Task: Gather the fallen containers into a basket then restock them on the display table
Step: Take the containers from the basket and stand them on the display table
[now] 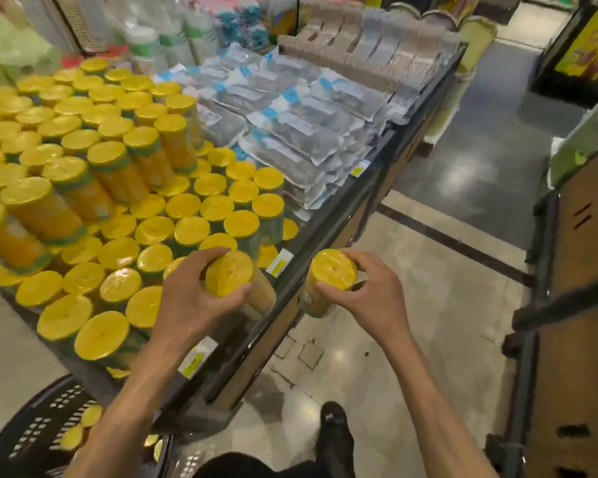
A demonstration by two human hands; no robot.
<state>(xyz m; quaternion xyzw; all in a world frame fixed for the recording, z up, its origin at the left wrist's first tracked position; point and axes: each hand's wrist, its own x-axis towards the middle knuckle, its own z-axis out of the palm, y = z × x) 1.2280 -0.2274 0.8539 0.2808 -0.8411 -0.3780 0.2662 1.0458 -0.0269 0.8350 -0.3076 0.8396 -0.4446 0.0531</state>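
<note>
My left hand (pixel 194 298) grips a yellow-lidded container (pixel 229 272) by its top, tilted, over the front right corner of the display table (pixel 328 232). In my right hand (pixel 370 298) is a second yellow-lidded container (pixel 332 269), gripped near its lid and held over the floor just off the table's edge. Several more such containers (pixel 118 201) stand packed upright on the table, some stacked a layer higher at the left. A dark basket (pixel 32 432) at the bottom left holds a few more yellow-lidded containers (pixel 90 415).
Clear packs with blue labels (pixel 290 125) and a row of wrapped cutlery (pixel 366 46) fill the table's far half. A brown shelf unit (pixel 573 305) stands at the right. Tiled aisle floor (pixel 428 305) lies between them. My dark shoe (pixel 335 432) is below.
</note>
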